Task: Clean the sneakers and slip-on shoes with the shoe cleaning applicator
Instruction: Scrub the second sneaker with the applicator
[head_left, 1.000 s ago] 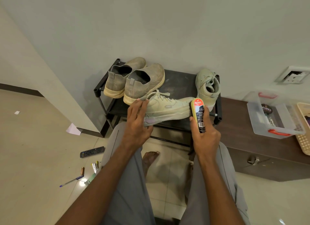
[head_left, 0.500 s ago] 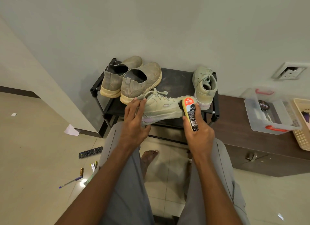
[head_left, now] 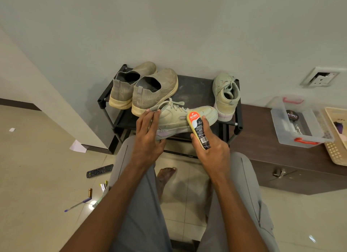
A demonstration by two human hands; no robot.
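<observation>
The left hand [head_left: 148,137] grasps the heel end of a pale green lace-up sneaker [head_left: 180,118] at the near edge of the black metal shoe rack [head_left: 195,88]. The right hand [head_left: 212,148] grasps the yellow sponge shoe cleaning applicator [head_left: 197,128], pressed against the sneaker's side (mid-wipe, by my reading). Its mate [head_left: 226,95] stands far right; the two dusty grey knit slip-on shoes [head_left: 144,88] at far left look untouched. Most work seems left.

sneaker I hold [head_left: 180,118]: pale green, lilac heel patch
second sneaker [head_left: 226,95]: I see pale green, lilac sole
slip-on shoes [head_left: 150,91]: grey-beige knit, cream soles
applicator [head_left: 198,128]: yellow, red-and-black label
rack [head_left: 195,86]: black
bin [head_left: 300,127]: clear, red handles
</observation>
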